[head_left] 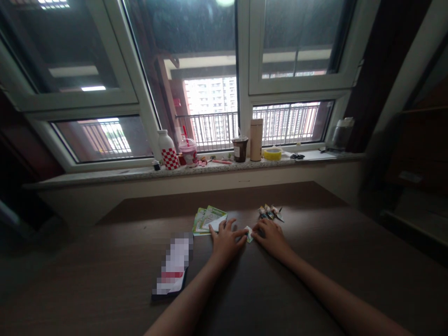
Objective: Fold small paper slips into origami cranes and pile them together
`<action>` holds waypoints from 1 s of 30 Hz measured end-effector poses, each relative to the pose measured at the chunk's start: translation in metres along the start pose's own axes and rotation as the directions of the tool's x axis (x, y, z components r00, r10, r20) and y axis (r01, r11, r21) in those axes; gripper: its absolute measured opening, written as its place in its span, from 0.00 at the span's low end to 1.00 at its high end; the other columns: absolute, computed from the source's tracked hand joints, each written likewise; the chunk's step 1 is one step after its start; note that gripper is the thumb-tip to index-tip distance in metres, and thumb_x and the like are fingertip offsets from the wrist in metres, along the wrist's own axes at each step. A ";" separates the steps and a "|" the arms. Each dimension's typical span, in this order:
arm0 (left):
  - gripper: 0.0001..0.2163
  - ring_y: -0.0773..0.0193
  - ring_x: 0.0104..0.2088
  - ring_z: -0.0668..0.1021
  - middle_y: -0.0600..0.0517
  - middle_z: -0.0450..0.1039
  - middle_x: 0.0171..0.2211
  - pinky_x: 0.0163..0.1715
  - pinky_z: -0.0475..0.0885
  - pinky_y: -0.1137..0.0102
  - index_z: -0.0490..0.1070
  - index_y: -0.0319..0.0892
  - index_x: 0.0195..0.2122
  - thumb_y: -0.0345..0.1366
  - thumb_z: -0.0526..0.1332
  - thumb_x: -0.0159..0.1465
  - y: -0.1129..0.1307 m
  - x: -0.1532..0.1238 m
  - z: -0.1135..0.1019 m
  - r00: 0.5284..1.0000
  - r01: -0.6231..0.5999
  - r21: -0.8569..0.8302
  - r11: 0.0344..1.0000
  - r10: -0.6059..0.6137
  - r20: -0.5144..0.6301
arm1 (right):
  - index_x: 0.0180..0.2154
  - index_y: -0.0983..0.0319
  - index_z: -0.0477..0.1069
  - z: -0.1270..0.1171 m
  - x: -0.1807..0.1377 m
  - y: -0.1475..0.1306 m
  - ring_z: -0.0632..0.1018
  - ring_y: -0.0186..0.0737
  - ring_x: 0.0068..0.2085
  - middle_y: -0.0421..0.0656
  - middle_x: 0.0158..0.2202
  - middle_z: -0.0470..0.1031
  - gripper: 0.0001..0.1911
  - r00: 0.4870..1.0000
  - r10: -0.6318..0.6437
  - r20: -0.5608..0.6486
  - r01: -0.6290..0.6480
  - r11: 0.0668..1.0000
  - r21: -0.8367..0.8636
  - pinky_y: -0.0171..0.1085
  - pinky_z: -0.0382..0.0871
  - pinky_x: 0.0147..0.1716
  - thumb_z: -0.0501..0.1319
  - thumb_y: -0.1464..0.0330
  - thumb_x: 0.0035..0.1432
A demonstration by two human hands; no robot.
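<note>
Both of my hands rest on a dark brown table [315, 261]. Between them lies a small folded piece of paper [248, 233], white with green marks. My left hand [226, 240] presses on its left side with the fingers bent and closed against it. My right hand [271, 237] pinches the paper's right edge with closed fingers. Just past my left hand lies a small stack of green and white paper sheets [209, 219]. Beyond my right hand sit a few small folded paper figures [270, 212].
A phone [172, 270] lies on the table to the left of my forearm. The window sill [105, 175] behind the table carries a checkered bottle [168, 150], a pink cup [189, 151], a dark cup [240, 148], a tall flask [256, 139], yellow tape [272, 153] and scissors [297, 156].
</note>
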State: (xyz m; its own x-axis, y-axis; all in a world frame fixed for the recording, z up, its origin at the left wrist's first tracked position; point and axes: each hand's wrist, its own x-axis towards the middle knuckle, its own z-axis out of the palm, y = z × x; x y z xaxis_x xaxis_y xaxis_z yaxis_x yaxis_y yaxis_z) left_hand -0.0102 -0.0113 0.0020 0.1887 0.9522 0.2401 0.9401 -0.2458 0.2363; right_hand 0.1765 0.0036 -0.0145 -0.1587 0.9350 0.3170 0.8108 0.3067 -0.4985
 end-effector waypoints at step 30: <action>0.16 0.44 0.65 0.56 0.56 0.57 0.66 0.57 0.35 0.28 0.73 0.67 0.49 0.54 0.60 0.60 -0.001 0.003 -0.004 0.996 0.029 -0.077 0.997 -0.022 0.084 | 0.41 0.53 0.76 0.005 0.010 -0.005 0.71 0.46 0.49 0.43 0.44 0.72 0.12 1.000 -0.004 0.002 0.004 0.995 -0.098 0.45 0.60 0.50 0.56 0.58 0.64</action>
State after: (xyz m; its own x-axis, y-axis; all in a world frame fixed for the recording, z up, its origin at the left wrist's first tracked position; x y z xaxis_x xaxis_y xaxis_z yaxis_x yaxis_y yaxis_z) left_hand -0.0124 -0.0092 0.0065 0.1907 0.9694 0.1548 0.9204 -0.2314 0.3151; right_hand 0.1682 0.0126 -0.0124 -0.1634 0.9342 0.3172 0.8614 0.2918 -0.4157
